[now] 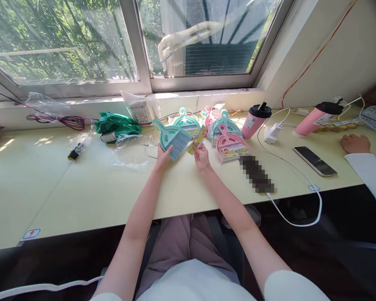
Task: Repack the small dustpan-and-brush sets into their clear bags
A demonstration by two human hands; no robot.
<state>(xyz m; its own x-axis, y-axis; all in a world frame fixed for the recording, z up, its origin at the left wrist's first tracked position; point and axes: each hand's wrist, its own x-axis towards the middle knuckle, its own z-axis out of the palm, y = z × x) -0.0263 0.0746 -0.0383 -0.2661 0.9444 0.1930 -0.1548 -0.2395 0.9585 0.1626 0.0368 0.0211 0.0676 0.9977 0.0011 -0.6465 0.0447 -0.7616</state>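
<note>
Left hand (164, 158) gripping dustpan (165, 133) over table (90, 188), window (62, 46) beyond.

Reaches bare arms (139, 213) over the table (178, 188). Curls left hand (163, 157) in a grip above it, pinches with right hand (201, 157) nearby.

A hand could slide over the front left of the pale yellow tabletop (97, 200). Behind, a shiny green plastic bag (117, 124) and crinkly clear plastic (130, 156) block the way. Right, a loopy white cord (320, 209) does too.
</note>
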